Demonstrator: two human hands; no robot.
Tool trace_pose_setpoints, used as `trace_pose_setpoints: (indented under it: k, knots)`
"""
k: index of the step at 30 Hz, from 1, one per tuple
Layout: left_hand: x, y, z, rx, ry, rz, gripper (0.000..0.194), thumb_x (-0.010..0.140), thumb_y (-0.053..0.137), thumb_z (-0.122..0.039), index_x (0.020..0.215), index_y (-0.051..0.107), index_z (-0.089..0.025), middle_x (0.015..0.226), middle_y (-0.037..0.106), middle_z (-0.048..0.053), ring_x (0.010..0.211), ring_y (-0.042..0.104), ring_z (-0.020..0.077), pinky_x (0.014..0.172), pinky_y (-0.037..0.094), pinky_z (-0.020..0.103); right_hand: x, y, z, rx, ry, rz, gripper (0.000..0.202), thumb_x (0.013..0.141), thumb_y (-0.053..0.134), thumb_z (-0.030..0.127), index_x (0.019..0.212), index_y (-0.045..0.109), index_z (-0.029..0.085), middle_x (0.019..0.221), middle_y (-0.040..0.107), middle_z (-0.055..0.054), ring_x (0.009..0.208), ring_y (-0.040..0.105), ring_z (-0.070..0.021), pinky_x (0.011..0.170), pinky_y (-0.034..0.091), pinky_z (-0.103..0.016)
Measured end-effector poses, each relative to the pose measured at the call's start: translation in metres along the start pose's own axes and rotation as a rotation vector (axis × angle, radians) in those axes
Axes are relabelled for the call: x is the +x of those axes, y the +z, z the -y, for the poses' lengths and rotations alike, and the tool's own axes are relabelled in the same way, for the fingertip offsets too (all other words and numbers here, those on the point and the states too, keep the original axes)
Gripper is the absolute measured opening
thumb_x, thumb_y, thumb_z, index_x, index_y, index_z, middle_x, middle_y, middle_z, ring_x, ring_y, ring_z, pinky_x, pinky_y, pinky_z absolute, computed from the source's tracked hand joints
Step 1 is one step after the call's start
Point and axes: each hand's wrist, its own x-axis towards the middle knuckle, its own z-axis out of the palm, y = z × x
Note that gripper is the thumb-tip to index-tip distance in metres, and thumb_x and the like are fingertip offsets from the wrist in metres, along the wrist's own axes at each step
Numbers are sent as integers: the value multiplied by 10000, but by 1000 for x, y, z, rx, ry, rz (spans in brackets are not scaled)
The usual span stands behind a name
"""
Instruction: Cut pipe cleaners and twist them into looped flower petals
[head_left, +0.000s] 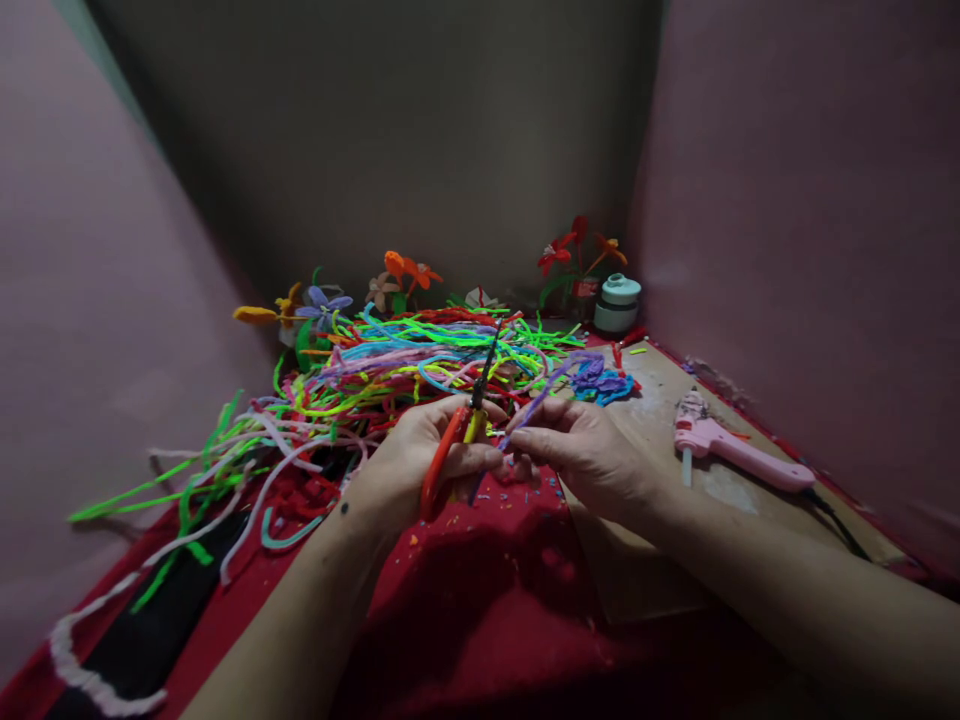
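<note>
My left hand (420,455) is closed around long-nosed pliers (448,455) with red and yellow handles. Their dark, narrow jaws point up and away, over a heap of coloured pipe cleaners (405,365). In front of my chest, my right hand (581,445) pinches a purple pipe cleaner (541,398) between thumb and fingers. One end of that stem rises toward a purple and blue bundle of bent stems (600,380). The fingertips of both hands nearly meet at its lower end; whether the left ones also grip it, I cannot tell.
A pink glue gun (739,455) rests on a brown board (652,400) at the right, its cord trailing off. Pipe-cleaner flowers (322,305) and a pale-lidded jar (619,305) stand at the back. Small scraps dot the red cloth (450,620).
</note>
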Motion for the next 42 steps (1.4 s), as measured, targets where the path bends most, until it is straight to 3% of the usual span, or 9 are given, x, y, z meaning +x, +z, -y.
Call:
trace_pose_setpoints:
  k: [12,24,30,34,38,42]
  knots:
    - [0,1,-3,6,-17,-38,340,626,731,-282,901,577,-154,624,640,8,442,503,79,416,375,176,2,-1,2,156,85,-137,161,677,721,203,711,573,149,597,616,10,509,577,-91,479,434,-210]
    - [5,10,0,-108,24,-79,400,596,760,-231,949,583,-166,578,596,-42,453,534,75,435,412,164,2,-5,2,368,200,-20,60,704,680,142,731,631,120,564,628,-12,467,560,-69,448,447,-166]
    - [11,10,12,-252,20,-19,391,598,766,-211,935,579,-153,691,643,-11,556,593,88,537,473,180,2,-3,3,349,183,23,79,716,667,166,773,636,120,670,667,-45,562,642,-136,581,529,-267]
    - [12,11,14,-290,20,-22,423,578,772,-223,942,568,-146,644,630,-18,508,581,90,486,448,179,1,-1,4,338,193,4,107,697,684,167,766,627,109,681,679,-55,588,671,-175,624,553,-317]
    - [11,9,9,-161,38,-116,448,607,728,-238,1004,543,-143,649,626,-15,501,578,100,447,413,175,2,1,7,368,145,-33,85,689,693,143,732,626,113,716,693,-49,665,689,-189,696,563,-343]
    - [8,-5,9,196,247,-383,374,730,565,-251,1089,495,-176,870,648,20,621,610,116,568,472,221,5,0,13,381,35,-76,72,676,708,145,694,640,125,722,708,-46,746,695,-194,764,554,-324]
